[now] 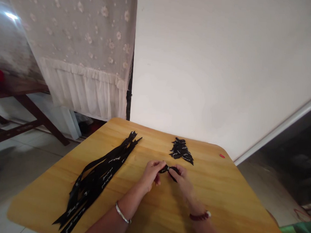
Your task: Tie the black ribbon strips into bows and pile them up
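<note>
The left hand [150,174] and right hand [183,185] meet just above the counter [226,201], their fingers [158,164] clenched from either side on one small piece of black ribbon [168,170]. Just beyond the fingers and slightly right lies one heap of short black ribbon pieces [181,151] with white lettering, too tangled to count. To the left of the left hand, one long bundle of black ribbon strips [96,183] runs diagonally, several strips deep, its lower end reaching the counter's near-left edge. One small red object [222,156] sits near the far-right edge. The left wrist wears one metal bangle [122,213], the right one dark beaded bracelet [200,215]. Bare wood leaves the widest room to the right of the right hand, with less between the fingers and the heap
</note>
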